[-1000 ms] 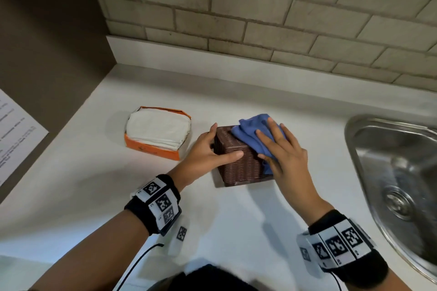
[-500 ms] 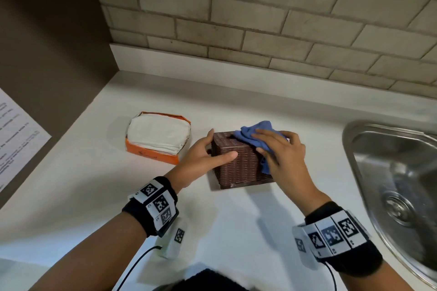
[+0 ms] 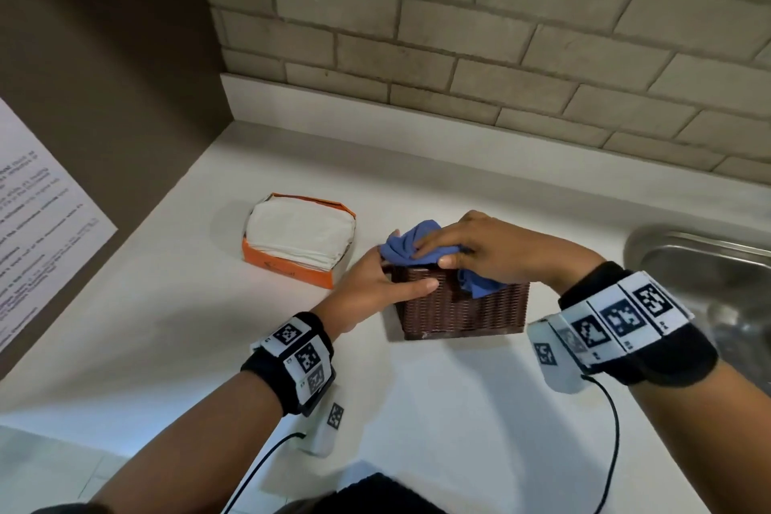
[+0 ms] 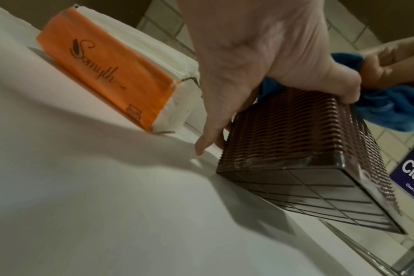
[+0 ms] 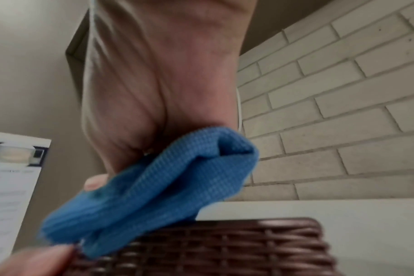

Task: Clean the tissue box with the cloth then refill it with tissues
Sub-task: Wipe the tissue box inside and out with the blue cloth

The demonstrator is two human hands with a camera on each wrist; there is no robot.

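Note:
The brown woven tissue box [image 3: 463, 311] [image 4: 296, 134] [image 5: 213, 248] sits on the white counter. My left hand [image 3: 375, 284] [image 4: 260, 61] grips its left end, thumb on the near side, fingers on the far side. My right hand [image 3: 479, 248] [image 5: 154, 84] holds the bunched blue cloth [image 3: 411, 248] [image 4: 395, 112] [image 5: 149, 186] against the box's top. Part of the cloth hangs over the near side. An opened orange tissue pack [image 3: 298, 238] [image 4: 106, 74] with white tissues lies to the left of the box.
A steel sink [image 3: 717, 284] lies to the right. A brick wall [image 3: 500, 75] stands behind the counter [image 3: 167, 325]. A brown side wall with a printed sheet [image 3: 37, 221] closes off the left. Wrist cables trail near the counter's front edge.
My right hand has slid the cloth leftward across the box's top and bunched it up. The left hand keeps its hold. The head view has shifted nearer.

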